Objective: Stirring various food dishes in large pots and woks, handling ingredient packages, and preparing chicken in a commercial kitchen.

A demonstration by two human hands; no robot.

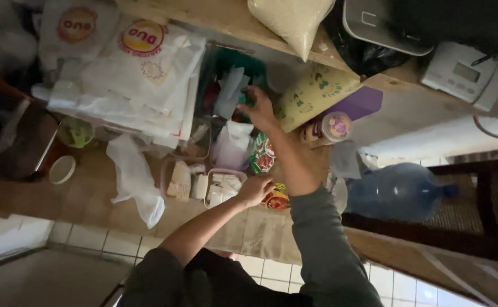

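Note:
My right hand (258, 107) reaches far forward in a grey sleeve, with its fingers curled among papers and small packets in a green basket (219, 63). What it grips, if anything, is hidden. My left hand (254, 190), forearm bare, is closed on a red and yellow snack packet (277, 200) at the counter's near edge. It sits beside a clear plastic tub (224, 188) of white pieces. A red and green packet (263, 153) lies between the two hands.
White plastic bags (141, 79) are piled at the left. A bag of rice (294, 23), a rolled patterned sheet (311, 94), a pink-lidded jar (334, 127) and a white scale (459, 71) lie to the right. A blue water bottle (396, 190) stands below.

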